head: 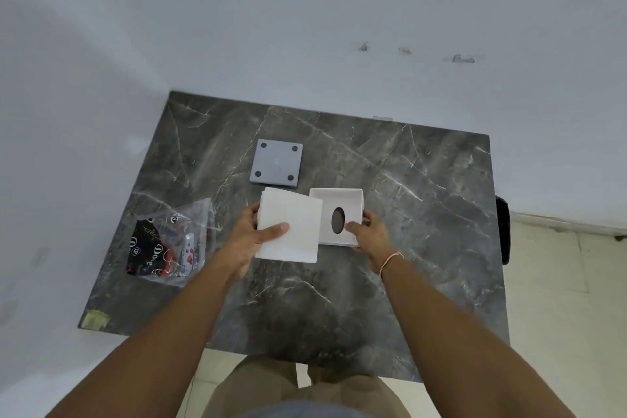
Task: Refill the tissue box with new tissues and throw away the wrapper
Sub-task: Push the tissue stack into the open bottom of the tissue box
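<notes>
Table top point(390, 214) looks like dark grey marble, veined, slight sheen. Tissue stack point(291, 227) is soft matt white paper. Wrapper point(169, 244) at 9 o'clock is crinkly clear glossy plastic; grey base plate point(276, 163) at 12 looks smooth and matt.

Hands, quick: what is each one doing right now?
Left hand: closed on the tissue stack, thumb on top.
Right hand: gripping the tissue box, upside down, oval slot showing.

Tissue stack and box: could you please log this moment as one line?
left hand: holds tissue stack | right hand: steadies tissue box | wrapper: on table
</notes>
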